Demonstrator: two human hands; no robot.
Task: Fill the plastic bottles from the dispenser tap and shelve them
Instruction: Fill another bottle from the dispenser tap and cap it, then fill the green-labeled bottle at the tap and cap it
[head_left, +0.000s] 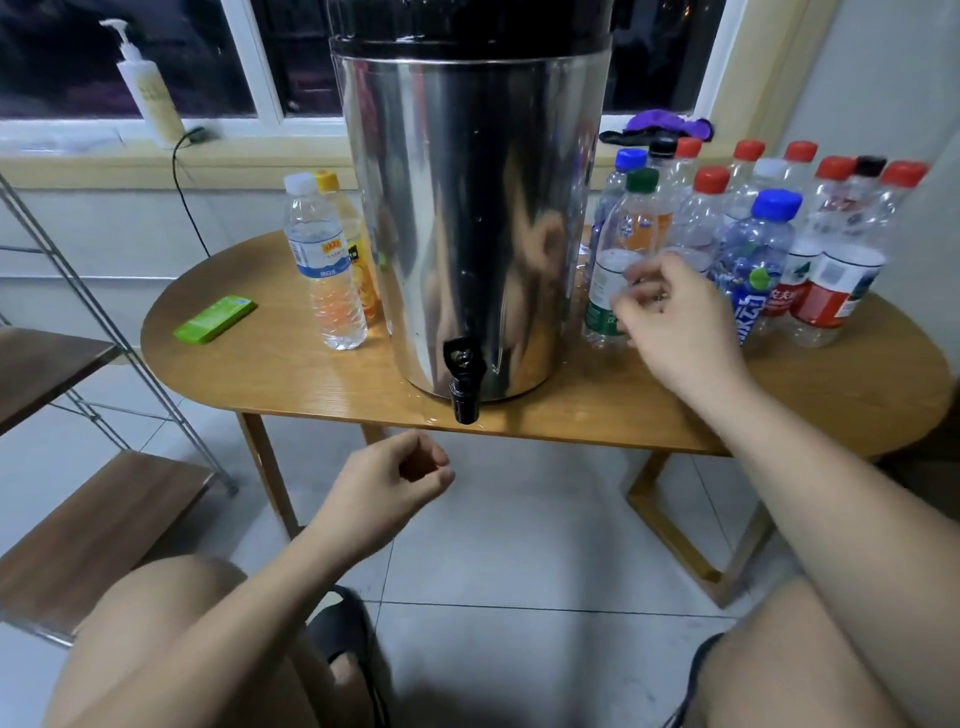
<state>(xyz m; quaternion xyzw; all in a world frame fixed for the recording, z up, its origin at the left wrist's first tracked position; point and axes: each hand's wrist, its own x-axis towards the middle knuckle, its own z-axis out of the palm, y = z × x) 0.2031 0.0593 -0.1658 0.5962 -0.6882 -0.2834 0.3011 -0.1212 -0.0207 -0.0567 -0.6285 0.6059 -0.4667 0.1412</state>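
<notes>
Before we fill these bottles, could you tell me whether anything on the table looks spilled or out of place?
A glossy wet patch lies on the wooden table edge beneath the dispenser tap; it looks like spilled water.

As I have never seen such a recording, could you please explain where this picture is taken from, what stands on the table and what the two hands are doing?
It is taken by a camera worn on a person's head, looking down at their hands. A steel dispenser stands on the wooden table, its black tap at the front edge. Two bottles and a green packet are to its left; many capped bottles stand to its right. The right hand reaches the green-capped bottle; whether it grips is unclear. The left hand hangs loosely curled below the tap, holding nothing.
</notes>
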